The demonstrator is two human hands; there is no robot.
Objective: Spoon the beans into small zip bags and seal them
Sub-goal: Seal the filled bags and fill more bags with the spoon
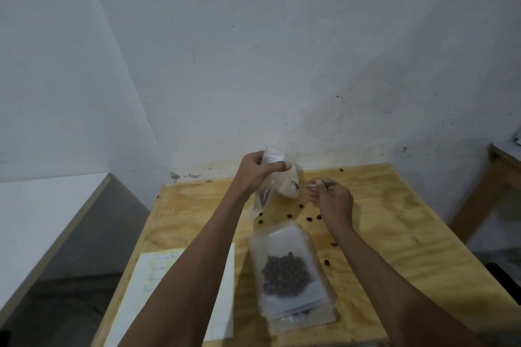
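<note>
My left hand (258, 175) grips the top of a clear zip bag (263, 197) and holds it up over the far part of the wooden table (394, 228). Some dark beans show low in that bag. My right hand (331, 200) pinches the handle of a metal spoon (303, 185), whose bowl points left at the bag's side. A stack of clear bags (287, 270) lies nearer to me, the top one holding a cluster of dark beans (284, 275).
Several loose beans (289, 216) lie scattered on the tabletop around my hands. A white paper sheet (217, 290) with writing lies at the table's left front. A white counter (33, 220) stands to the left, another wooden table (501, 166) to the right. A wall closes the back.
</note>
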